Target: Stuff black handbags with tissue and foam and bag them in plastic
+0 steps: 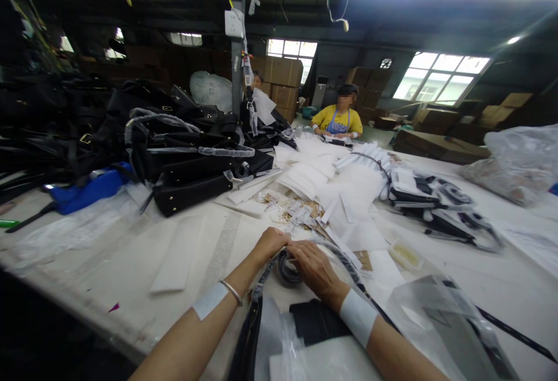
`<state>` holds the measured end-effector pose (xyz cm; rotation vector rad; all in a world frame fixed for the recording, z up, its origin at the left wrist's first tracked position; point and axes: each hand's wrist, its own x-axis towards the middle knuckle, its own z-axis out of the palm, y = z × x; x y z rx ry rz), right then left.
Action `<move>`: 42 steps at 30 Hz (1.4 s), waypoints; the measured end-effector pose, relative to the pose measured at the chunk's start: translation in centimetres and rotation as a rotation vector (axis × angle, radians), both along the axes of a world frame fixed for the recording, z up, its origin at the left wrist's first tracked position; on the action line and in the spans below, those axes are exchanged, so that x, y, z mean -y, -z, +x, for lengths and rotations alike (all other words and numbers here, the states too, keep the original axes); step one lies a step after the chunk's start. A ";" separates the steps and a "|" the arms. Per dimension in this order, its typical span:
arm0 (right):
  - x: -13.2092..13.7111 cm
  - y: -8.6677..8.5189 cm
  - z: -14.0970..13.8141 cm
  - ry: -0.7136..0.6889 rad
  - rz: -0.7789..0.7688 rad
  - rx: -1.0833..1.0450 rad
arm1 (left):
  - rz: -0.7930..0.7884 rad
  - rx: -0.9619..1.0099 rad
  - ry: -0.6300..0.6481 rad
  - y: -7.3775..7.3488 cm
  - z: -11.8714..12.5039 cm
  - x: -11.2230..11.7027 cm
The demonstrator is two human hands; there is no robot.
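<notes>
In front of me lies a black handbag (247, 334) with a pale sheet and clear plastic inside its opening. Its handle (349, 268), wrapped in clear film, arches up and away from me. My left hand (272, 244) is closed at the top of this handle, its fingertips mostly hidden. Right beside it, my right hand (314, 266) bends its fingers over the same stretch, almost touching the left. Below the hands is a dark rolled-up strap (288, 270). A black flap or pouch (320, 320) shows near my right wrist.
Black bags (196, 192) are piled at the left, near a blue tool (89, 189). White paper sheets (309, 172) and small scraps (300, 212) cover the middle. At the right are a plastic tub (405, 253) and wrapped bags (449, 224). A co-worker (337, 118) sits across the table.
</notes>
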<state>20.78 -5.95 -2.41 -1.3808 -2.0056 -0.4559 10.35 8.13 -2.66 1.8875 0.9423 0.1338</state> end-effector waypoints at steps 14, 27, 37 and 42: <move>-0.6 0.5 1.1 0.226 -0.453 -0.770 | 0.343 0.117 -0.048 -0.7 -1.3 3.2; -2.5 0.1 3.2 0.162 -0.910 -1.186 | 0.243 0.324 -0.033 0.7 -1.2 3.1; -2.7 -0.9 4.1 0.080 -1.014 -1.130 | 0.078 0.423 0.003 0.3 -2.1 4.2; -2.7 -1.2 4.0 0.050 -0.995 -1.097 | 0.067 0.361 -0.025 0.7 -2.5 4.1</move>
